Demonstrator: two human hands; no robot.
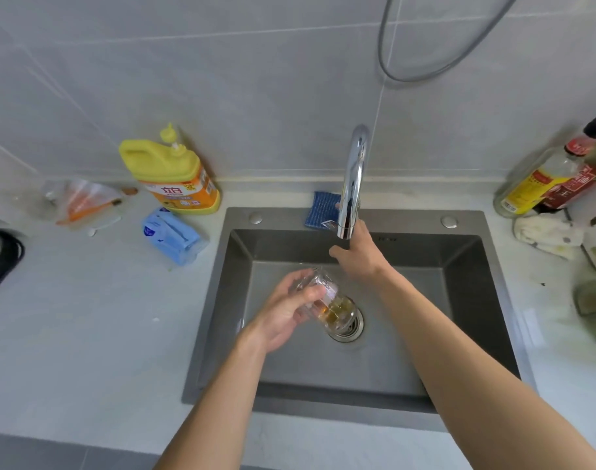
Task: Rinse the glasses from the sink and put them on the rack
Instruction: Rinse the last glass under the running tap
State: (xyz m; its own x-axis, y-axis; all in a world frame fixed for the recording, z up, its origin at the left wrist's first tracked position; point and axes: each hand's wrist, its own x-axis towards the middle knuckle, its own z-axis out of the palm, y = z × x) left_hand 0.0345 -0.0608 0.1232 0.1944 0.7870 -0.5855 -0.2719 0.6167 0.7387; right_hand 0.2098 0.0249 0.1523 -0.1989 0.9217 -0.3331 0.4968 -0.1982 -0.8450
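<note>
Looking down into the sink (476, 300), we see the left hand (286, 313) holding a glass (327, 300) just above the drain (349, 330). Its fingers and thumb curl round the glass, which is tilted rather than upright. A little amber liquid sits in the end of the glass that points near and right.

The right hand (361, 256) reaches farther in, up to the lower end of the faucet (354, 178), with its thumb spread to the left. The spout hides the fingertips, so we cannot tell whether this hand grips anything or only touches it.

On the surface (86, 317) left of the sink, a yellow detergent bottle (174, 174) stands against the tiled wall. A blue pack (171, 235) lies just near of it, and a clear bag (83, 201) lies farther left. A blue sponge (323, 210) rests on the far rim of the sink, just left of the faucet.

Right of the sink, we find two bottles (540, 178) by the wall, with a pale cloth (544, 234) just near of them. A grey hose (425, 74) hangs in a loop on the wall, above and right of the faucet.
</note>
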